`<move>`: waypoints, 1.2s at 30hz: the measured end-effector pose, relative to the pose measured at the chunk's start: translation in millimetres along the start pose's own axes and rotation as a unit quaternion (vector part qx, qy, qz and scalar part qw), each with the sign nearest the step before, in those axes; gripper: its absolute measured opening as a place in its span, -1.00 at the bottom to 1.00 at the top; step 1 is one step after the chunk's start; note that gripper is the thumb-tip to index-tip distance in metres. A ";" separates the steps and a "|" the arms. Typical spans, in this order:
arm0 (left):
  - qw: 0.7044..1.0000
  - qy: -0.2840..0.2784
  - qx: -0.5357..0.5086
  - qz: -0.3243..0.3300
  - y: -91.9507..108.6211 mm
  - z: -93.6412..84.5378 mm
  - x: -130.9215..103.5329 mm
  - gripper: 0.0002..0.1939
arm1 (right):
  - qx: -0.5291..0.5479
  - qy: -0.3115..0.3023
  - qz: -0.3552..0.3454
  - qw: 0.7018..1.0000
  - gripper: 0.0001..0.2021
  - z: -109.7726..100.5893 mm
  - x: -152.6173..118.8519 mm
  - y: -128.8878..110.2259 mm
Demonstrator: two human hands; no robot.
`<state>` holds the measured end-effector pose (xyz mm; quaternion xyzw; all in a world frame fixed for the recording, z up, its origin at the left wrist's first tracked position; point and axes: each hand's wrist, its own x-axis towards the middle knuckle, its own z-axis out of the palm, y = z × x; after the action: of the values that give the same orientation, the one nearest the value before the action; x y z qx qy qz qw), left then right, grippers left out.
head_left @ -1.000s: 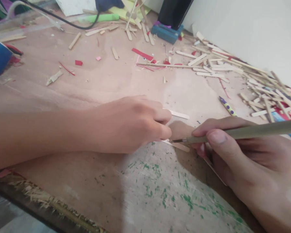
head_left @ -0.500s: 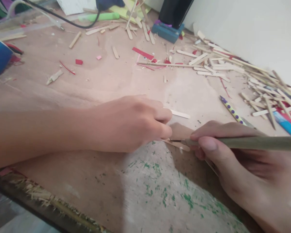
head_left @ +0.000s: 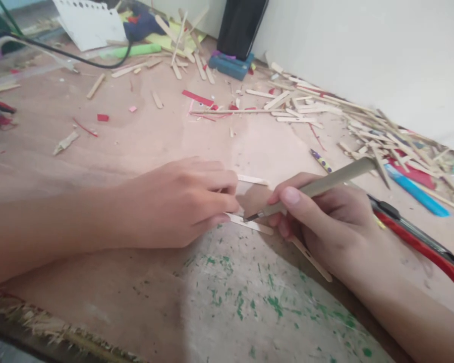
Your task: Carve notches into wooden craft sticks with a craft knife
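ok, right hand [head_left: 321, 217], right of center, grasps a slim cutting tool [head_left: 336, 174] pen-style, thumb and fingers near the blade end, handle running up and right. blade tip sits at the flat wooden stick [head_left: 255, 225], center of frame. left hand [head_left: 196, 201], center-left, has fingers curled and thumb at that stick's left end; pinching or just pressing, can't tell.

second stick [head_left: 255, 180] pokes out above, right of the left hand's knuckles. third stick [head_left: 316, 264] lies slanted just below the right hand, dark spot on it.

red-and-black cutter [head_left: 419, 239] at right edge, behind the right wrist. blue strip [head_left: 419, 191] above it. dotted pencil-like piece [head_left: 321, 160] above the right hand. stick pile [head_left: 320, 108] along the wall, upper right. tabletop [head_left: 136, 136] has green marks [head_left: 274, 305], lower center-right.
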<state>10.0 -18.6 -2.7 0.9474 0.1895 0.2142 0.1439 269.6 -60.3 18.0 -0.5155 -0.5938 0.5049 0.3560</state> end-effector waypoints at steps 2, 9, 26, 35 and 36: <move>1.000 -0.003 -0.013 0.008 1.2 -0.2 -0.7 -0.77 | 0.011 -0.005 -0.003 1.000 -0.71 1.0 -1.6 -1.5; 0.999 -0.010 -0.042 0.005 3.2 0.2 0.5 -0.80 | 0.128 -0.021 0.001 0.992 -0.73 -1.6 -2.5 0.2; 0.999 -0.022 0.012 0.033 2.5 -4.8 1.0 -0.79 | -0.027 0.011 -0.077 0.997 -0.76 -1.2 -4.5 -8.4; 0.999 -0.009 -0.002 0.040 0.1 -2.7 2.4 -0.72 | -0.090 -0.002 -0.080 0.993 -0.72 -1.5 -6.4 -6.6; 0.999 -0.007 0.005 0.044 -0.3 -2.8 2.6 -0.73 | -0.085 -0.005 -0.078 0.993 -0.71 -1.2 -6.0 -6.2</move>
<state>10.8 -16.7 0.6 0.9569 0.1480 0.2128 0.1312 270.4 -65.6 24.9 -0.4934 -0.6749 0.4260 0.3459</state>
